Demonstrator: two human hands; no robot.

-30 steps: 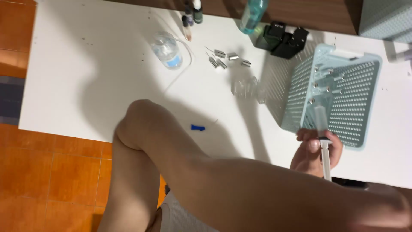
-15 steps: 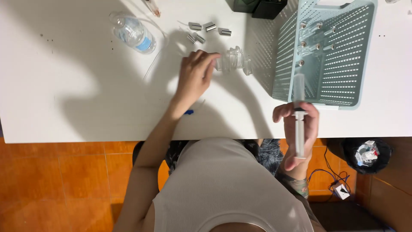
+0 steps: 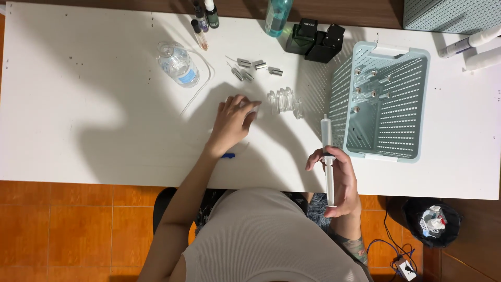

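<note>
clear plastic syringe (image 3: 327, 156) stands upright in the right hand (image 3: 339, 183), fingers clenched round its barrel and plunger, at the near edge of the white table (image 3: 78, 130), just beside the pale green perforated plastic basket (image 3: 386, 104). left hand (image 3: 232, 122) rests flat on the table, fingers released, fingertips near a cluster of small clear glass vials (image 3: 285, 101).

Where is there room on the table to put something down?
The biggest bare patch of the table is its left part, left of the round bottle and the left hand. A second patch lies right of the basket, below the white tubes. It is crowded in the middle, around the silver caps, the clear vials and the black boxes.
</note>
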